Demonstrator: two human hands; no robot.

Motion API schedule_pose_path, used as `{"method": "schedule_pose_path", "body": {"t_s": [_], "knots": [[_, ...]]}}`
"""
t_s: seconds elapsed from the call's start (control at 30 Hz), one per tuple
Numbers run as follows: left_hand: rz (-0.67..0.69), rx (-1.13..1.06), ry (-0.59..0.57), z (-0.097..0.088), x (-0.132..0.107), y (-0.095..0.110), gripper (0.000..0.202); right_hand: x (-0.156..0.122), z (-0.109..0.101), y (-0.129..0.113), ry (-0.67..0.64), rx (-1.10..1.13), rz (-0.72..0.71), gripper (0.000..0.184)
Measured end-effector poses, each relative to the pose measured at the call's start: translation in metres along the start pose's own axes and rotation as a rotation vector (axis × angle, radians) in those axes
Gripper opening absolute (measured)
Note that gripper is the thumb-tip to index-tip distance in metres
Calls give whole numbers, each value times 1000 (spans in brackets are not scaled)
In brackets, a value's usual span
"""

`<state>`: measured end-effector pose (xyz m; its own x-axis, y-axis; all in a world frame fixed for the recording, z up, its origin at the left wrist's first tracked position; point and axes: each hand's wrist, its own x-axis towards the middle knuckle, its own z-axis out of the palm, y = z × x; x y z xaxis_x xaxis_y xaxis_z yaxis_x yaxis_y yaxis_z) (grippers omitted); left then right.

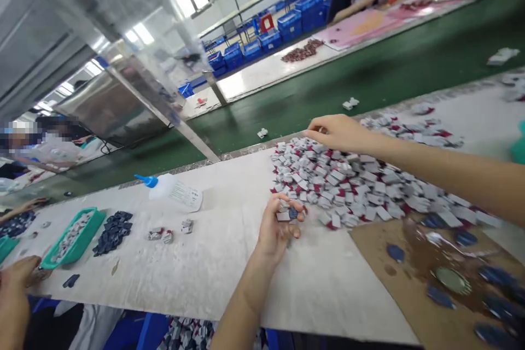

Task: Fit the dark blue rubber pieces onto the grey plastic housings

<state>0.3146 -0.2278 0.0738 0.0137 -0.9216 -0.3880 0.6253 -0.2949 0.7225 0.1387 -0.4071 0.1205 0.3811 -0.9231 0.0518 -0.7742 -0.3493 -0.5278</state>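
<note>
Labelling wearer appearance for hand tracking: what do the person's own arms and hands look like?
No gloves on the left hand or right hand. The forearms are bare, with no sleeve in view. No watch, ring or wristband shows.

Bare left hand (279, 227) curled, thumb on fingertips, right hand (338, 132) reaching forward, fingertips pinched

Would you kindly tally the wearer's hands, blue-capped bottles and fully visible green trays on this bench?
Hands: 2 (left hand, holding small pieces; right hand)
Blue-capped bottle: 1
Green tray: 1
Total: 4
</note>
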Motion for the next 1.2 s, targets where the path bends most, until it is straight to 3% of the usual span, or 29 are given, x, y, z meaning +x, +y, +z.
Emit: {"method": "schedule_pose_path", "body": {"t_s": [0.1, 0.17, 0.3, 0.4, 0.5, 0.63, 0.77, 0.87, 1.03, 1.2], "knots": [[91, -107, 90, -24, 22, 20, 45, 97, 38, -37, -107, -138, 39, 37], [159, -142, 148, -36, 32, 25, 46, 141, 70, -61, -153, -218, 64, 42], [244, -188, 229, -49, 39, 26, 48, 183, 127, -93, -224, -325, 19, 40], [238, -218, 268, -53, 40, 25, 44, 190, 143, -94, -227, -365, -55, 34], [243, -198, 290, -54, 42, 21, 43, 189, 123, -66, -115, -431, -11, 37], [247, -103, 306, -53, 49, 14, 46, 172, 64, 7, 56, -569, 269, 43], [292, -29, 276, -49, 54, 9, 47, 143, 24, 77, -29, -591, 445, 37], [341, 49, 269, -49, 53, 7, 48, 129, 14, 104, -123, -529, 396, 35], [429, 164, 310, -51, 52, 4, 48, 108, -2, 123, -170, -408, 227, 37], [522, 253, 372, -49, 57, -4, 51, 77, -27, 153, -295, -255, 83, 36]]}}
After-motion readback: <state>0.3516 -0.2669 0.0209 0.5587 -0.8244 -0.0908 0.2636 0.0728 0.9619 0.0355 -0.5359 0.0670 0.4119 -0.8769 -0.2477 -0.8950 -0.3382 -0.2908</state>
